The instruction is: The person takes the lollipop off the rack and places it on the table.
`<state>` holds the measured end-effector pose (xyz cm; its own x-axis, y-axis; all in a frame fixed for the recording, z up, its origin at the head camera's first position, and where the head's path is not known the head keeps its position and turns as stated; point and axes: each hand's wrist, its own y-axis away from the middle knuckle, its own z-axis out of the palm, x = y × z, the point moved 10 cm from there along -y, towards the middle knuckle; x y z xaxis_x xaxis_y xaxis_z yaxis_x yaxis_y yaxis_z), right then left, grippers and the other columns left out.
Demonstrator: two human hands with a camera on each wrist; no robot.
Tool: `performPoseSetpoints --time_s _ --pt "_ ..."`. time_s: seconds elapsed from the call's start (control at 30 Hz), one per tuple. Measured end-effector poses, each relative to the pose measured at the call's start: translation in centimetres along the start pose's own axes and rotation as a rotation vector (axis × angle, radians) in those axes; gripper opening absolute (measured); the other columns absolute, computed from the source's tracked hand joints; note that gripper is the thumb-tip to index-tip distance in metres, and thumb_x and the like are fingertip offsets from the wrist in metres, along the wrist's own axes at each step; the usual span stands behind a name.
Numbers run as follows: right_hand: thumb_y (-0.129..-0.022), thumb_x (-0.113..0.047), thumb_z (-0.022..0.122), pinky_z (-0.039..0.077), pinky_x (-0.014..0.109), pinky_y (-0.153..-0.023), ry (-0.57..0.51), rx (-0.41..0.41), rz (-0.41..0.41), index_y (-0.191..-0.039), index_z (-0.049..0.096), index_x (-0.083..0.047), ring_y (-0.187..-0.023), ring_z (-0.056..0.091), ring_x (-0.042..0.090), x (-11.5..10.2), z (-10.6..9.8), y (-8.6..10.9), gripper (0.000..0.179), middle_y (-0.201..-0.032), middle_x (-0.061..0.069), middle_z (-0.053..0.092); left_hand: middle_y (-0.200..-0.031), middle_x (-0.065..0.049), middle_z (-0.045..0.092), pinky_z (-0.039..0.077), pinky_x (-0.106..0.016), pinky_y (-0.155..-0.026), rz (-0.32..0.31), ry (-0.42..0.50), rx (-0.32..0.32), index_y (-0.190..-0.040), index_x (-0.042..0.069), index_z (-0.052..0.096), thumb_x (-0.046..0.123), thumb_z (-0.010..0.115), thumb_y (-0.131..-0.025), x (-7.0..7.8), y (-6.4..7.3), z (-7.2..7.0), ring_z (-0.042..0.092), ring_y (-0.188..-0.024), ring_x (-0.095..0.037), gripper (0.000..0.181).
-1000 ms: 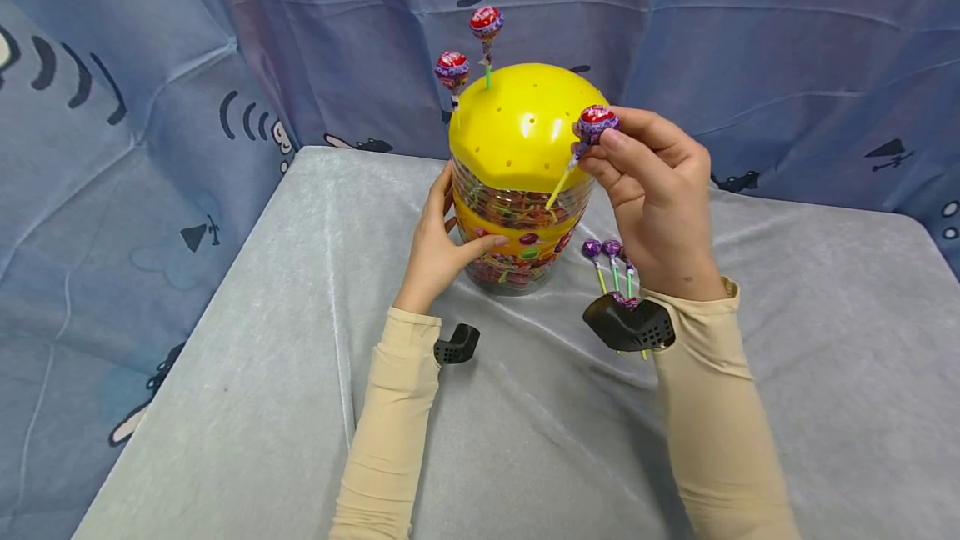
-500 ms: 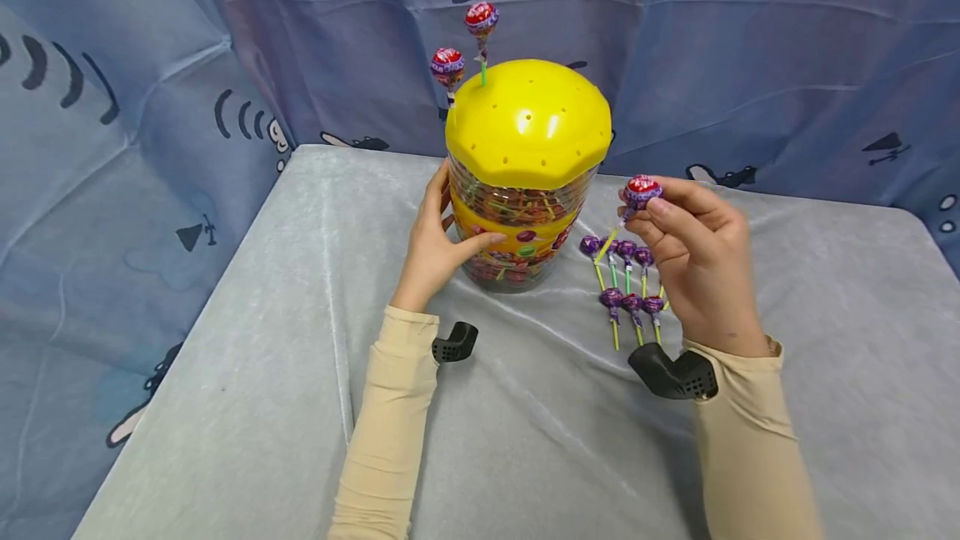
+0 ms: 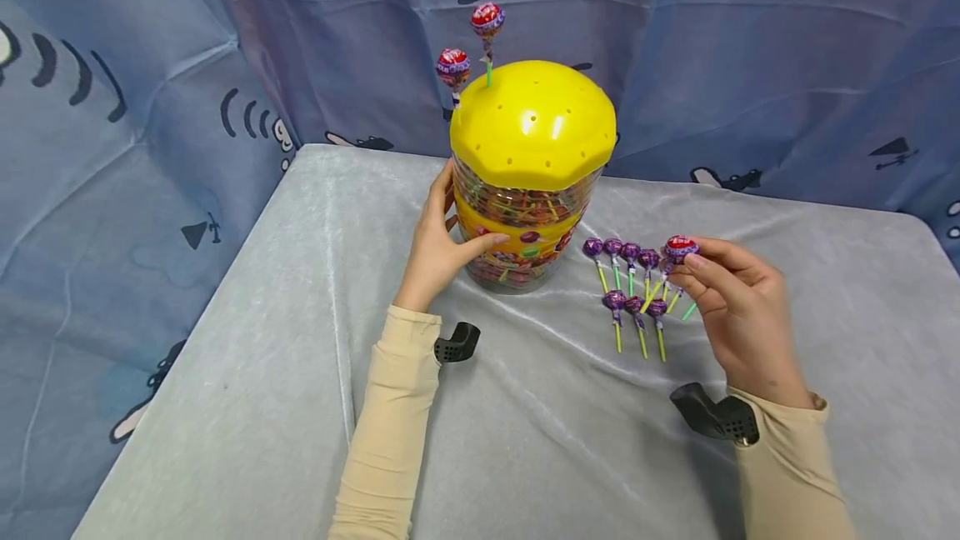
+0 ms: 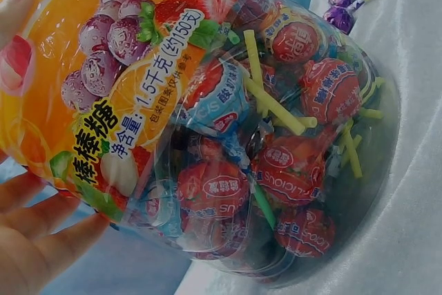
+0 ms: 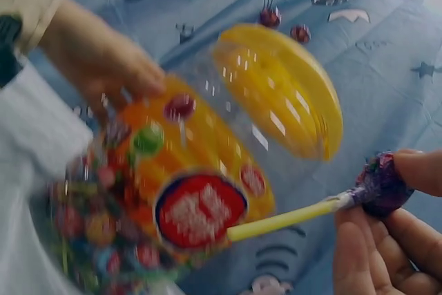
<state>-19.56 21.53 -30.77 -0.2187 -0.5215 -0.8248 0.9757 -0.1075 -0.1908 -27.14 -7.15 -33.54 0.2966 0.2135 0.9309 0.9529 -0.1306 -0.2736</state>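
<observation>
A clear plastic candy jar (image 3: 517,211) with a yellow lid (image 3: 534,125) stands upright, full of wrapped lollipops. My left hand (image 3: 437,261) grips its left side, thumb across the orange label (image 4: 131,67). Between thumb and fingers, my right hand (image 3: 738,307) pinches a red-and-purple lollipop (image 3: 681,249) by its wrapped head. Its yellow stick (image 5: 283,220) points down and to the left. In the head view this lollipop overlaps the right end of two rows of purple lollipops (image 3: 631,252) on the cloth. Two more lollipops (image 3: 453,67) stand in holes at the lid's left rim.
Small holes dot the yellow lid. A grey cloth (image 3: 300,407) covers the table. Behind it and along the left hangs a blue patterned curtain (image 3: 750,48). A black wrist mount (image 3: 716,417) sits on the right sleeve, another black mount (image 3: 457,344) on the left.
My right hand has moved from beside the lid down and to the right, carrying the lollipop, and the rows on the cloth have come into sight. My left hand stays on the jar.
</observation>
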Motion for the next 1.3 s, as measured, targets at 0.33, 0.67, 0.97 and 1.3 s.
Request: performPoseSetpoints --time_s 0.33,0.67,0.97,1.3 --pt "-0.088 0.015 0.054 0.056 0.026 -0.068 0.185 0.053 0.055 -0.097 0.068 0.011 -0.073 0.067 0.021 -0.5 -5.3 0.9 0.017 -0.087 0.013 0.068 -0.153 -0.004 0.023 0.033 -0.038 -0.107 -0.009 -0.002 -0.006 -0.153 0.017 0.012 0.017 0.079 -0.078 0.1 0.0 0.2 0.029 -0.136 -0.018 0.101" --pt "-0.086 -0.006 0.068 0.056 0.023 -0.067 0.634 0.031 0.343 -0.09 0.073 -0.009 -0.071 0.069 0.014 3.2 -11.3 0.1 0.006 -0.084 -0.001 0.071 -0.153 -0.002 0.023 0.032 -0.039 -0.108 -0.019 0.0 0.0 -0.153 0.021 0.013 0.019 0.08 -0.077 -0.1 0.0 -0.1 0.028 -0.137 -0.018 0.101" --pt "-0.086 -0.008 0.07 0.056 0.022 -0.065 0.775 -0.036 0.428 -0.082 0.072 -0.016 -0.071 0.067 0.007 5.5 -12.8 0.1 0.01 -0.081 -0.009 0.07 -0.153 -0.004 0.022 0.033 -0.039 -0.107 -0.033 -0.02 0.001 -0.153 0.019 0.012 0.019 0.079 -0.078 -0.3 0.0 0.0 0.028 -0.137 -0.019 0.1" --pt "-0.084 -0.014 0.073 0.055 0.02 -0.064 0.937 0.043 0.484 -0.084 0.072 -0.015 -0.071 0.063 0.001 6.0 -13.4 0.5 0.002 -0.076 -0.016 0.066 -0.153 -0.005 0.022 0.033 -0.039 -0.107 -0.036 -0.029 0.003 -0.153 0.018 0.012 0.019 0.079 -0.078 -0.2 0.1 0.0 0.028 -0.137 -0.019 0.101"
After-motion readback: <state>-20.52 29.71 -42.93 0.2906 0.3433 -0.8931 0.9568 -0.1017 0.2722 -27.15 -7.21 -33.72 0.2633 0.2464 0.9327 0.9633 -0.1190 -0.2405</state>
